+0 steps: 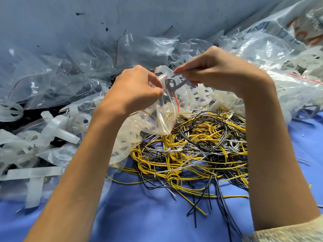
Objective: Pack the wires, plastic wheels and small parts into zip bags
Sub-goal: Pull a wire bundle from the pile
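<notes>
A clear zip bag point(161, 117) with a red strip hangs above the pile, a translucent plastic wheel inside it. My left hand point(138, 88) pinches the bag's mouth. My right hand point(215, 70) pinches a knotted grey wire point(172, 82) at the bag's opening. Below lies a tangled heap of yellow, black and white wires point(201, 149) on the blue cloth point(148, 215). More translucent plastic wheels point(201, 95) sit just behind the heap.
Many crumpled clear bags point(61, 70) cover the left and far side. White plastic cross-shaped parts point(57, 128) lie at left. A large printed plastic sack point(279, 32) is at the upper right. A blue wall rises behind.
</notes>
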A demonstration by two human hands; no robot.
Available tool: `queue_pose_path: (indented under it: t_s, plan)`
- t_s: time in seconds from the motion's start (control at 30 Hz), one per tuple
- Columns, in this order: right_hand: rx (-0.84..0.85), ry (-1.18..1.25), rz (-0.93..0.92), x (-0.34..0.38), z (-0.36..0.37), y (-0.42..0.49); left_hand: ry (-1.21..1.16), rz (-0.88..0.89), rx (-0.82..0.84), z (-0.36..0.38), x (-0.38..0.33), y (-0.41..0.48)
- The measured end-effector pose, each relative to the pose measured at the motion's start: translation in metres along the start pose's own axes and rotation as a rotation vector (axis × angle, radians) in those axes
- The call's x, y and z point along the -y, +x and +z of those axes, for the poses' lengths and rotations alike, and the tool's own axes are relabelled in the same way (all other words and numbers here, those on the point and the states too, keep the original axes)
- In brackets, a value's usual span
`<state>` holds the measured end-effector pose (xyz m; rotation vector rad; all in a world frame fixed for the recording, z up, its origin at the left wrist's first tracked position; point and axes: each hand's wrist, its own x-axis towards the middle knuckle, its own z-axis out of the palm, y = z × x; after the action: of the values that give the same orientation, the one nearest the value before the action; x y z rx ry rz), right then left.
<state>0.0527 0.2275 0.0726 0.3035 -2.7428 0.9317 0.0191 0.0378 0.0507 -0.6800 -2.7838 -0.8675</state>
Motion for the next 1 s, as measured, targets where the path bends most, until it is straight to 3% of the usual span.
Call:
queue_pose_path:
  t_s: [0.43,0.7,1.0]
  plan:
    - [0.069,-0.081,-0.137,0.013,0.027,0.013,-0.122,-0.010,-0.143,-0.004,-0.002,-0.001]
    - [0.159,-0.155,-0.090,0.014,0.038,0.018,-0.125,0.038,-0.183,-0.007,-0.002,-0.001]
    - [0.380,-0.117,-0.122,0.021,0.053,0.019,-0.278,0.077,-0.147,-0.015,-0.002,-0.001]
